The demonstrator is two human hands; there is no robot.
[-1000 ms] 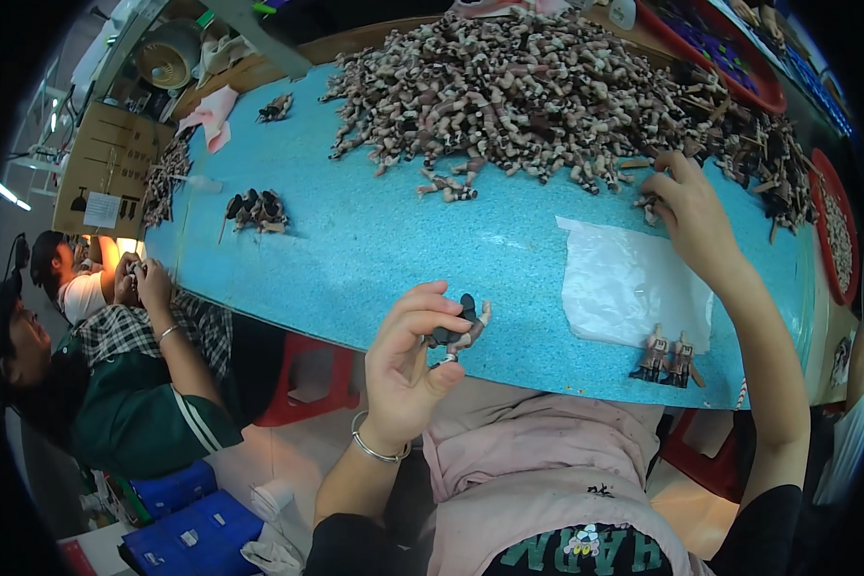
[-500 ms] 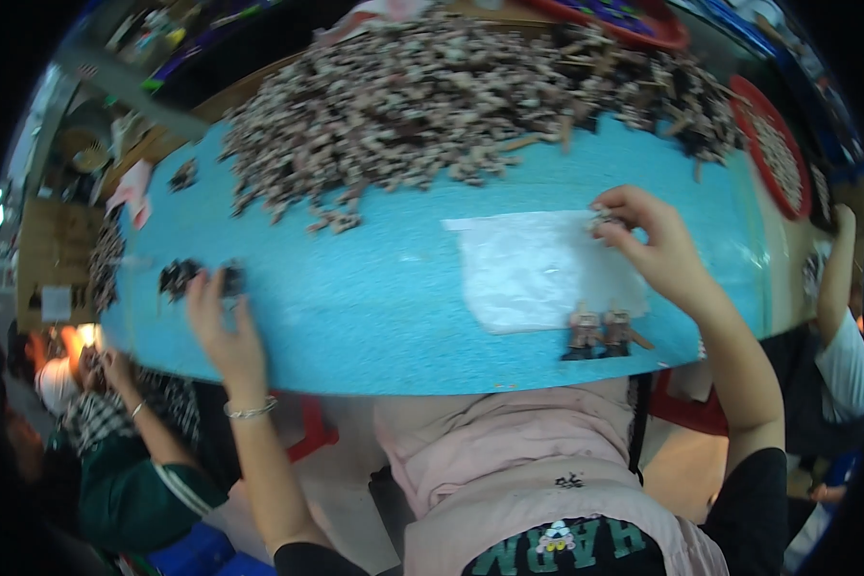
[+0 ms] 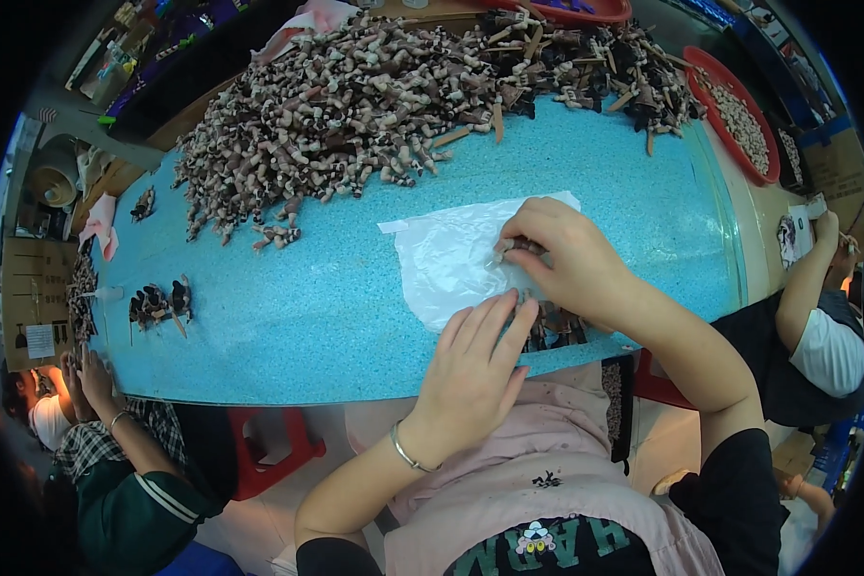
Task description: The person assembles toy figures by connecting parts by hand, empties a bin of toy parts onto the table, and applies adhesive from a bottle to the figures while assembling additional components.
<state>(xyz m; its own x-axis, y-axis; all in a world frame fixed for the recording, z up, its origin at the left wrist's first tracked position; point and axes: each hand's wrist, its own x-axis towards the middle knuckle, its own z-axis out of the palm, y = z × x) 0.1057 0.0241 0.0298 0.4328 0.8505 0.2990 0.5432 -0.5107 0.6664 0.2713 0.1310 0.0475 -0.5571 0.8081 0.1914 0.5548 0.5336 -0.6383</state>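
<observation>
My right hand (image 3: 571, 254) is closed in a pinch on a small brown and pale figurine part (image 3: 526, 246), above a white plastic sheet (image 3: 442, 259). My fingers cover much of this part. Beside it, my left hand (image 3: 475, 370) reaches in from below, its fingers stretched out and thumb apart. Its fingertips are at the sheet's lower edge, next to dark figurines (image 3: 557, 328) that lie partly hidden behind both hands. Whether the fingertips touch one of them I cannot make out. Farther left, a small group of dark figurines (image 3: 158, 304) sits on the blue tabletop (image 3: 288, 350).
A large heap of brown and pale figurine parts (image 3: 326, 125) covers the far side, with darker pieces (image 3: 634, 72) at its right. A red tray (image 3: 773, 163) of small pale parts stands far right. Co-workers sit at both sides; one's hands (image 3: 88, 379) are at the left edge.
My left hand has moved from the figurine group on the left to beside my right hand. The right hand stays over the sheet, still pinching a part. The head view has shifted.
</observation>
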